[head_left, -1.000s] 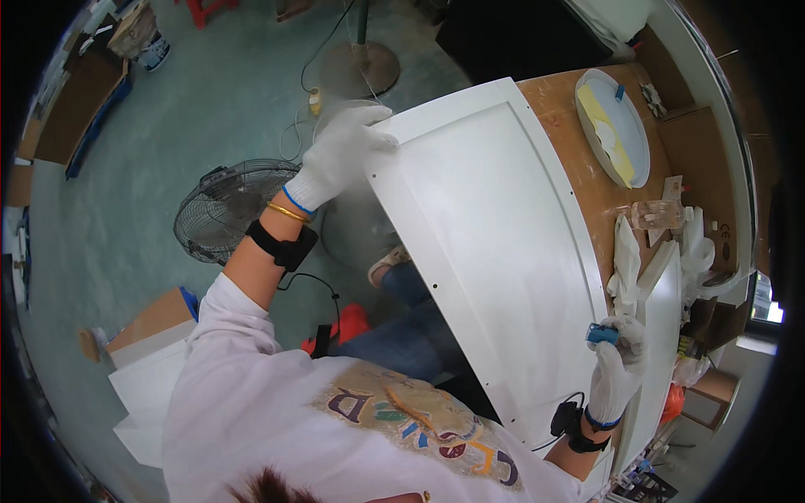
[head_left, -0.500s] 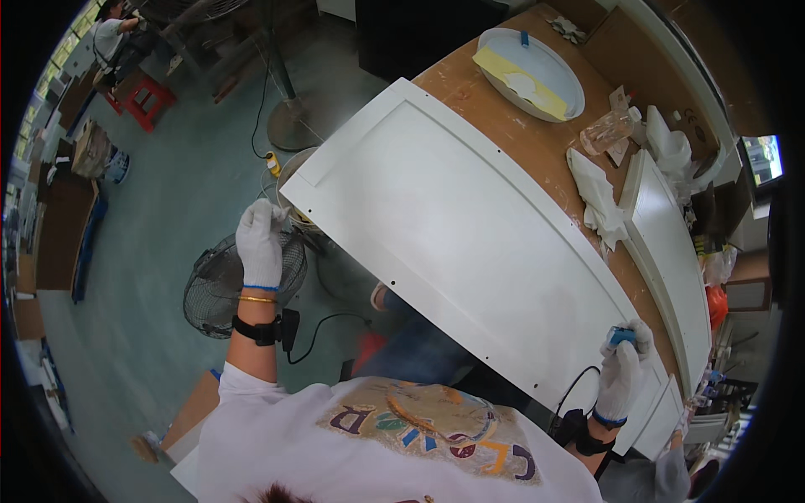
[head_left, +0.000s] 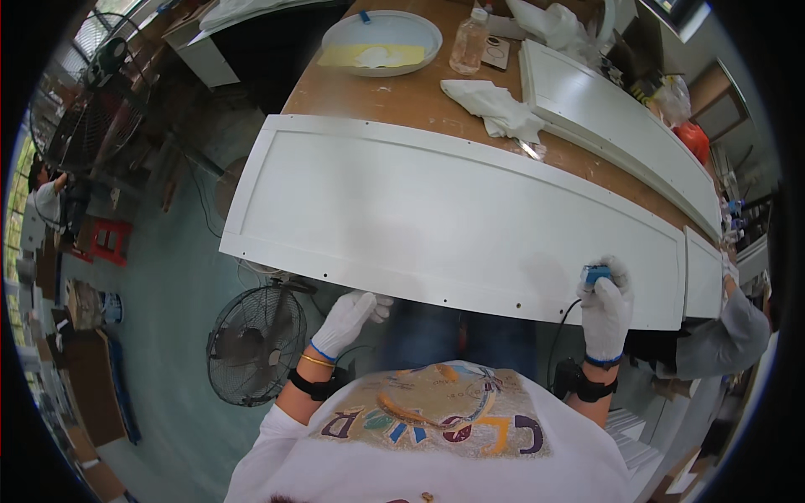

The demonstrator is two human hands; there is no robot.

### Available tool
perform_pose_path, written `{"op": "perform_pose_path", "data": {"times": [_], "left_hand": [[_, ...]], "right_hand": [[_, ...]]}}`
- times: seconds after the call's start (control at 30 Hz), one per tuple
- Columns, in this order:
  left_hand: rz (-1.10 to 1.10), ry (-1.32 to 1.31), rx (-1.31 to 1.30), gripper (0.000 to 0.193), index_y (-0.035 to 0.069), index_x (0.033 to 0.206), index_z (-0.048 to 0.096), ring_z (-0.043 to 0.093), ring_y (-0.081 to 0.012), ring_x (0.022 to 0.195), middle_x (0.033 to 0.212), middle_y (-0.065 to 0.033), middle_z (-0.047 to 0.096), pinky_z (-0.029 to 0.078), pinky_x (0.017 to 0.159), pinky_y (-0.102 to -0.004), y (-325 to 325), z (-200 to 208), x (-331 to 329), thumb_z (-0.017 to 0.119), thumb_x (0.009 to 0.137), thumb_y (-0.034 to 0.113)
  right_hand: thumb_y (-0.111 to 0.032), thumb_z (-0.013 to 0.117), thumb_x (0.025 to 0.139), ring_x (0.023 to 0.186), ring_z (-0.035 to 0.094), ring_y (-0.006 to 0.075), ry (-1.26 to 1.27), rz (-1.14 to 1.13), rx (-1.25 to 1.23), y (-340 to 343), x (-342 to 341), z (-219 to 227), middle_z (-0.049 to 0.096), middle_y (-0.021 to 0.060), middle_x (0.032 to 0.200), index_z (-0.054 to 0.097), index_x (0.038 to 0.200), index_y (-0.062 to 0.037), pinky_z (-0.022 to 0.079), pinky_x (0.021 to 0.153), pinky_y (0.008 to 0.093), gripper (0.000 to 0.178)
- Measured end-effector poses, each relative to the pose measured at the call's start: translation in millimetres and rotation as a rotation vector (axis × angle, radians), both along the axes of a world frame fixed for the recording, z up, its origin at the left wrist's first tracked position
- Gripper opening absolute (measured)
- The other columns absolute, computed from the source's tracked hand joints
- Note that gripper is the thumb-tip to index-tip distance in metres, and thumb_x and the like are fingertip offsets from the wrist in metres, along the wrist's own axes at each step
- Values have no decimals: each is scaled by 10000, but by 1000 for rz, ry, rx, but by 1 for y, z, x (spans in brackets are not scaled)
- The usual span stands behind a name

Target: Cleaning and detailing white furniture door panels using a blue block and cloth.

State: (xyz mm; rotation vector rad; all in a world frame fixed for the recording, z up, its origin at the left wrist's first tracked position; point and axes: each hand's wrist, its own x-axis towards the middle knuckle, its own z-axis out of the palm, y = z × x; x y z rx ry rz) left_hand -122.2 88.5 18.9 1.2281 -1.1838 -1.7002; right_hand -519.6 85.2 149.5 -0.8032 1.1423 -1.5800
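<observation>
A long white panel (head_left: 470,226) with a raised border and small dark holes along its edges lies on the brown work table (head_left: 369,96). My right hand (head_left: 609,310), in a white glove, rests over the panel's near right part and grips a small blue block (head_left: 596,274). My left hand (head_left: 348,321), gloved too, hovers at the panel's near edge, left of my body. Its fingers are loosely bent and somewhat apart, and nothing shows in them. Whether they touch the edge I cannot tell.
Beyond the panel stand a round white tray (head_left: 432,42) with a yellow sheet, a clear bottle (head_left: 470,42) and a crumpled white cloth (head_left: 495,105). Another white panel (head_left: 620,117) lies behind. A floor fan (head_left: 256,344) is at left. A co-worker's grey sleeve (head_left: 725,339) reaches in at right.
My view has swung to the right. My left hand has come from beside the panel's left corner to its near edge, its fingers looser. My right hand still holds the blue block over the panel.
</observation>
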Motion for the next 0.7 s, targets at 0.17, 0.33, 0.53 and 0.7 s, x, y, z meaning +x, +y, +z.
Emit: {"op": "perform_pose_path", "data": {"times": [0.17, 0.33, 0.53, 0.7], "left_hand": [[-15, -40, 130, 592, -58, 942, 662, 630, -189, 708, 785, -128, 668, 516, 690, -305, -16, 7, -37, 400, 1010, 467], [166, -37, 222, 535, -18, 778, 618, 591, -190, 586, 657, -89, 611, 496, 563, -315, -16, 1, -54, 457, 1000, 442], [331, 67, 125, 517, -43, 762, 626, 582, -204, 496, 621, -112, 600, 505, 490, -299, -14, -2, -70, 522, 971, 418], [399, 236, 53, 468, 55, 641, 545, 486, -179, 494, 534, -75, 505, 448, 527, -312, -10, -11, -74, 466, 1000, 345]], "right_hand": [[-16, 621, 838, 873, 615, 172, -101, -89, -66, 35, -29, -12, 620, 109, 1054, 569, 1167, -25, 511, 718, 287, 332], [5, 602, 866, 914, 619, 168, -228, -183, -146, 64, -59, -24, 628, 113, 1073, 563, 1191, -14, 507, 736, 277, 329], [12, 595, 872, 879, 630, 170, -268, -181, -140, 76, -72, -37, 644, 122, 1042, 570, 1181, -2, 511, 731, 268, 311], [38, 588, 861, 769, 642, 180, -347, -214, -113, 81, -80, -51, 668, 126, 948, 591, 1145, 0, 533, 673, 285, 286]]}}
